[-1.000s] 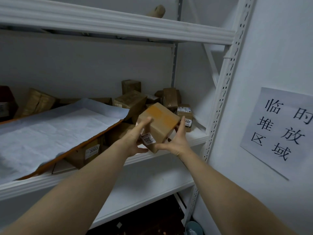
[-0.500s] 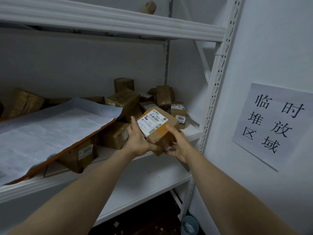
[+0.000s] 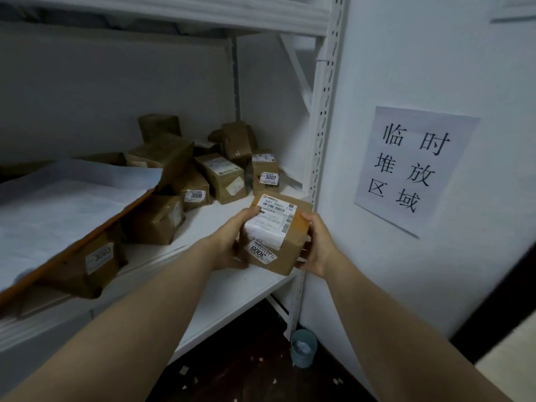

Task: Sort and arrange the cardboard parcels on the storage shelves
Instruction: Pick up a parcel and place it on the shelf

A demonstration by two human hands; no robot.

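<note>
I hold a small cardboard parcel (image 3: pixel 287 245) with a white shipping label on top and a sticker reading 3005, just in front of the right end of the middle shelf (image 3: pixel 220 219). My left hand (image 3: pixel 232 239) grips its left side and my right hand (image 3: pixel 317 245) grips its right side. Several other brown parcels lie jumbled on the shelf behind, among them the parcel marked 3006 (image 3: pixel 193 188), the parcel marked 3007 (image 3: pixel 265 174) and a parcel at the front left (image 3: pixel 95 262).
A large flat carton covered with white paper (image 3: pixel 66 204) leans over the parcels on the left. The white perforated upright (image 3: pixel 320 117) stands just right of the parcel. A paper sign (image 3: pixel 412 166) hangs on the wall. A small blue cup (image 3: pixel 303 348) sits on the dark floor.
The parcel has been turned so its white label faces up, and both hands have drawn it down and to the right, nearer to me at the shelf's front edge.
</note>
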